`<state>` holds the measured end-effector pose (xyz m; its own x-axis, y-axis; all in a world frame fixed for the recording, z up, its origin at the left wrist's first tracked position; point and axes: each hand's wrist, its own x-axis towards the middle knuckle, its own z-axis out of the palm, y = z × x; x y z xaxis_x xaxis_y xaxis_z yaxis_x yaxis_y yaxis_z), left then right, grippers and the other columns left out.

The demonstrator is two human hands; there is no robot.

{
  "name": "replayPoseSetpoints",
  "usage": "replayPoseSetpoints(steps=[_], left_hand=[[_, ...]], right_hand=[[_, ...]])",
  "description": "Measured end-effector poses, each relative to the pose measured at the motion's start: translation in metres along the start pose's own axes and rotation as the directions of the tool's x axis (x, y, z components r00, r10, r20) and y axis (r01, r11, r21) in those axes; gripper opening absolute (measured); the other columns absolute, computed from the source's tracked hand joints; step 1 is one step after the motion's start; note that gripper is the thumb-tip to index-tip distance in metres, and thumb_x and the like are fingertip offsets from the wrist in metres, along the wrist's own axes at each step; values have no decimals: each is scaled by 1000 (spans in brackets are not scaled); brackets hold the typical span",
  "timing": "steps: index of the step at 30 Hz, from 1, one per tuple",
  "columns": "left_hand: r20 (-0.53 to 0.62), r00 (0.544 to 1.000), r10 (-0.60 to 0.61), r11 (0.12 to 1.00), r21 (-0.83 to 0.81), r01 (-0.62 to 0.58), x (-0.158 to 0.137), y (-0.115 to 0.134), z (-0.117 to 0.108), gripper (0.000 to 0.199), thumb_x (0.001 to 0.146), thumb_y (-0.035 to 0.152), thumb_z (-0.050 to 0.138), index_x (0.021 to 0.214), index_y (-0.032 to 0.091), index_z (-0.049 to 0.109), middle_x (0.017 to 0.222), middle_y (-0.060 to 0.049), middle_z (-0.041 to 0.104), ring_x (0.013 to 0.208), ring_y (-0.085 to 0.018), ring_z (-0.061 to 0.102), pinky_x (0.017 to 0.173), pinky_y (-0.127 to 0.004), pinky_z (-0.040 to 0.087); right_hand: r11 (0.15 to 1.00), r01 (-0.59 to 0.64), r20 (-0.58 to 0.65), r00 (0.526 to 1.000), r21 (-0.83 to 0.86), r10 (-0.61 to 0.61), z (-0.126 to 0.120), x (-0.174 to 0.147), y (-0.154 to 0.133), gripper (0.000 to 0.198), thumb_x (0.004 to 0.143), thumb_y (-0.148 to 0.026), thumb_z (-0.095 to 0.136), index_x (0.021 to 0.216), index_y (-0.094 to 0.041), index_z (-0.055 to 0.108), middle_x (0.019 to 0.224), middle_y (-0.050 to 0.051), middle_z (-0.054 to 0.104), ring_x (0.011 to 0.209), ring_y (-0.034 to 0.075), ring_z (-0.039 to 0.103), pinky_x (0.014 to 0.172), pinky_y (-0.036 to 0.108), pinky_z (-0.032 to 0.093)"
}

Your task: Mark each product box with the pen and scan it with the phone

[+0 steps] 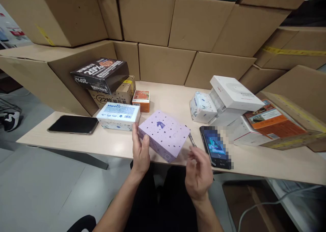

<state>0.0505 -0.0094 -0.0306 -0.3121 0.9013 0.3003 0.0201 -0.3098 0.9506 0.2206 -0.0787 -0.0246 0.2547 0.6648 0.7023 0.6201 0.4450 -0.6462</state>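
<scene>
A lilac box (pixel 164 132) with a dark purple emblem and small dots on its lid lies at an angle near the table's front edge. Along its left end is my left hand (pixel 141 154), open, fingers stretched upward and thumb by the box's near left corner. My right hand (pixel 199 172) is off the box's right corner, its fingers curled and slightly blurred. Just beyond those fingertips a slim pen-like metal tool (pixel 192 139) lies beside the box, partly hidden by it. Whether the fingers touch this tool or hold anything, I cannot tell.
Left of the box are a tissue pack (pixel 118 116), a black phone (pixel 73 124), a small orange box (pixel 141 100) and a black carton (pixel 102 74). Rightward are a lit handheld device (pixel 216 147), another tissue pack (pixel 202 106) and white boxes (pixel 235 93). Cardboard boxes (pixel 165 64) wall the back.
</scene>
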Motion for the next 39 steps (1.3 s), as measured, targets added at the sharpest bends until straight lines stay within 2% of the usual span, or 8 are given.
replayPoseSetpoints(steps=[3,7,15,23,27,32,36,39], left_hand=[[-154,969,194,981,51,-188,-10,-4,1,51,96,40,56,143,27,43,146,-11,45,136,-25,44,114,-42,36],[-48,945,324,940,126,-316,-19,-5,2,35,95,37,55,128,23,54,122,-10,56,112,-23,56,97,-39,47],[0,994,105,980,-172,-104,-12,5,6,44,101,48,39,133,22,54,137,-12,56,129,-26,53,111,-44,41],[58,978,200,972,-140,-191,-14,1,0,53,90,48,60,135,21,52,137,-13,56,127,-28,55,107,-44,47],[84,979,185,977,-125,-174,-12,5,-1,46,95,42,55,136,21,51,138,-14,57,130,-27,55,108,-44,47],[69,986,149,985,-95,-142,-13,9,2,43,97,43,52,135,22,53,137,-13,58,130,-27,55,108,-44,48],[54,992,113,991,-80,-109,-15,14,3,41,98,42,50,135,23,53,139,-11,57,131,-26,54,110,-43,46],[46,994,100,994,-58,-97,-15,18,2,42,98,43,49,134,22,54,138,-11,57,130,-26,54,109,-43,46]], right_hand=[[985,-107,-5,994,-138,107,-1,23,4,51,98,-42,45,145,-22,44,139,17,53,115,29,57,87,48,52],[959,-169,203,955,-226,216,0,39,9,66,98,-58,35,151,-19,37,143,18,50,131,33,47,101,56,45],[968,-250,76,965,4,249,-7,12,1,41,98,-44,44,128,-20,60,106,11,71,97,24,70,81,40,58],[970,-234,120,967,66,225,-6,2,-2,34,98,-36,46,125,-22,62,111,9,73,93,22,71,78,37,60],[977,-135,41,989,-164,143,-10,14,6,28,97,-33,51,117,-20,65,101,9,73,92,23,69,80,38,57],[808,21,208,970,-589,126,-8,35,19,35,96,-40,47,118,-18,65,106,16,68,97,31,60,79,47,51],[787,9,229,959,-617,169,-2,37,30,40,97,-29,36,121,-16,65,81,13,63,84,28,58,75,44,49],[854,-85,202,955,-514,217,-3,33,33,45,97,-29,34,131,-12,58,93,16,67,92,29,60,83,48,50]])
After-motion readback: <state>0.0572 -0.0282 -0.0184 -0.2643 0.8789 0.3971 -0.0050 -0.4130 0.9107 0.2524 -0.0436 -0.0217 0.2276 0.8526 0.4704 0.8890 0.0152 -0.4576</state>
